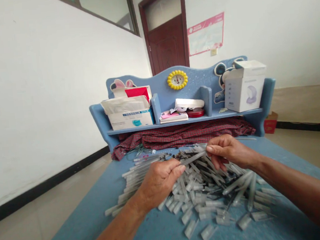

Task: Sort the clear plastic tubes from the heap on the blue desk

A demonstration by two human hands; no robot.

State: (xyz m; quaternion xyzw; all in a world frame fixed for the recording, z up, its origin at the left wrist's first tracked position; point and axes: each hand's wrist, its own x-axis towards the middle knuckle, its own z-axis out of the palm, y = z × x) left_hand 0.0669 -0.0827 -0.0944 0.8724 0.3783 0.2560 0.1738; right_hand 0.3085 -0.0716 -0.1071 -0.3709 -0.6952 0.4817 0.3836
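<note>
A translucent pen barrel is stretched between my hands above the pile. My left hand is closed round its near left end, thumb on top. At its far right end, my right hand pinches it with thumb and forefinger, the other fingers curled below. Similar clear barrels lie roughly side by side to the left, partly behind my left hand. Under and right of the hands is a loose heap of dark-tipped pen parts. Many clear pen caps with clips are scattered at the front.
A blue desk carries everything. Along its back runs a blue shelf with a mask box, a red round tin, a white carton and a yellow clock. Red checked cloth is bunched beneath the shelf.
</note>
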